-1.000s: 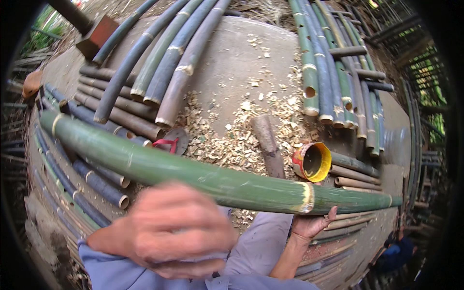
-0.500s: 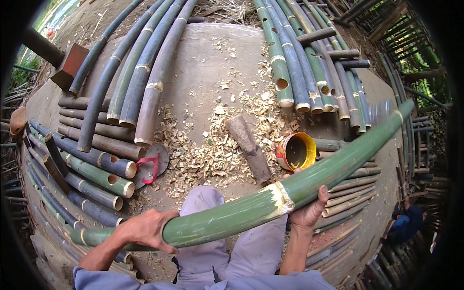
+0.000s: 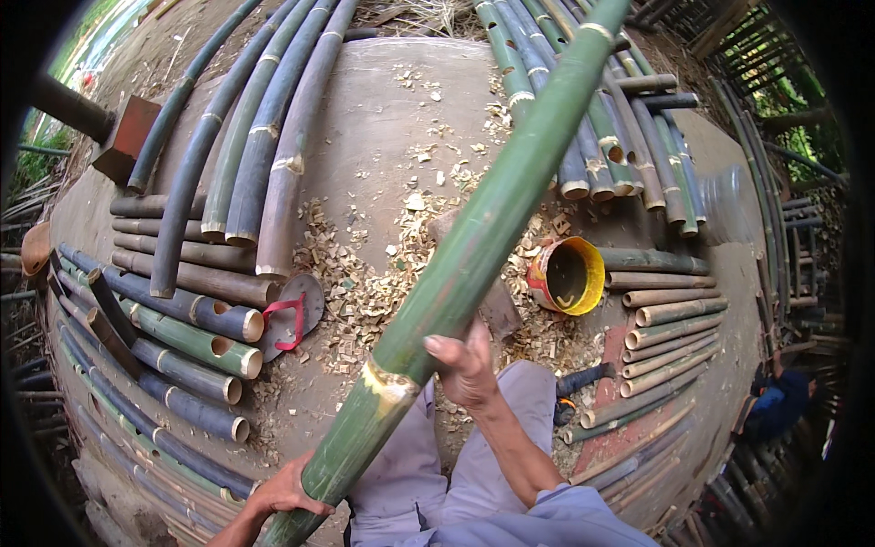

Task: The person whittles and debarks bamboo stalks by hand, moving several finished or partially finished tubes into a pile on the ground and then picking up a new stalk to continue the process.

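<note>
A thick green bamboo pole slants across in front of me, from the lower left up to the far right. My left hand grips its near part, thumb over the top. Farther along, my right hand holds the pole from its right side, just past a pale scraped joint. Beneath the pole a short log lies on the wood chips, partly hidden. To its right is a yellow and red bucket, tipped toward me.
Bamboo poles lie far left, and others with cut holes far right. More bamboo is stacked at the left and right. A sandal with a red strap lies on the ground. Another person is at the far right edge.
The pole has swung from lying crosswise to pointing away from me, its far end rising to the top. My right hand moved left; my left hand moved down toward me.
</note>
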Motion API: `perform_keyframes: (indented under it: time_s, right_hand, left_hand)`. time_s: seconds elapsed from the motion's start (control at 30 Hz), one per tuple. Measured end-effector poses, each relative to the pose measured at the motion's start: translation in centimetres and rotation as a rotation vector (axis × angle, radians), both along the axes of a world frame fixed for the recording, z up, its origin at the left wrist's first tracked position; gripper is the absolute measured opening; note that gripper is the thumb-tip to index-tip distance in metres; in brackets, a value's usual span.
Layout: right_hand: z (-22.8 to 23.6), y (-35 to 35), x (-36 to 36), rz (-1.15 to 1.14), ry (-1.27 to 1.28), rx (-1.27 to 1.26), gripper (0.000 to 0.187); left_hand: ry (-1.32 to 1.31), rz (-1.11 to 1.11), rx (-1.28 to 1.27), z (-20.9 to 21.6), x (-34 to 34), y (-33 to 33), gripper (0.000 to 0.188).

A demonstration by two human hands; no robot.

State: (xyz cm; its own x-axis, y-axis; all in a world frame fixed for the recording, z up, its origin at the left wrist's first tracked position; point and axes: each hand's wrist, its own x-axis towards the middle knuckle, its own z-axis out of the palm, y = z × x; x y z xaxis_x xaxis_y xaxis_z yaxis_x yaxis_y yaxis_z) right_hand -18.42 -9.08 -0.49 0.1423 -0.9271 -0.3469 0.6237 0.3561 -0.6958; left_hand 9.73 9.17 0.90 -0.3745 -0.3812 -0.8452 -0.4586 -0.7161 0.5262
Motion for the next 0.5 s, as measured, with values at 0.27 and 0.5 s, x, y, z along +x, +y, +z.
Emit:
perform_keyframes:
  time_s: [0.27, 0.5]
  right_hand:
    - [-7.9, -0.3, 6.5, 0.159, 0.044, 0.016, 0.061]
    - [-11.7, -2.2, 8.9, 0.291, 0.065, 0.052, 0.066]
  left_hand:
    - [-0.101, 0.248, 0.027, -3.3, 0.4, 4.2, 0.074]
    - [-0.025, 0.341, 0.127, -4.3, -0.6, 3.0, 0.069]
